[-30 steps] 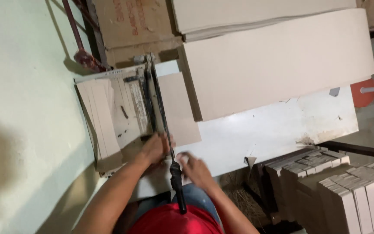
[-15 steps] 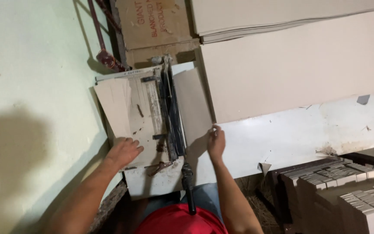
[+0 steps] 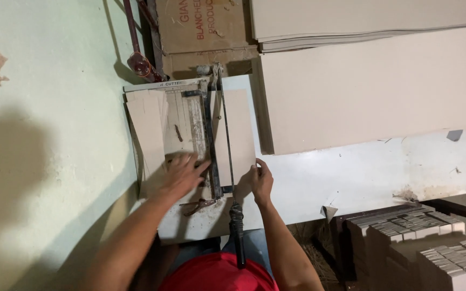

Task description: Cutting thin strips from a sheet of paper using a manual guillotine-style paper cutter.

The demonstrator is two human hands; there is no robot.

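A lever paper cutter [image 3: 214,156] sits on a white worktable [image 3: 351,178], its long blade arm ending in a black handle [image 3: 238,231] near my body. A beige card sheet [image 3: 238,134] lies across the cutter bed to the right of the blade. My right hand [image 3: 260,180] grips that sheet's near right corner. My left hand [image 3: 182,172] presses flat on the card on the cutter bed left of the blade, fingers spread. A stack of cut beige strips [image 3: 146,129] lies at the bed's left side.
Large beige boards [image 3: 373,86] cover the table's far right, with more sheets [image 3: 368,21] stacked behind. A brown carton [image 3: 206,27] stands beyond the cutter. Boxes of small cut pieces [image 3: 422,242] sit at lower right. A pale green wall [image 3: 44,151] is on the left.
My left hand slid right from the bed's near left onto the card by the blade. My right hand shifted down to the sheet's near corner. The camera view drifted.
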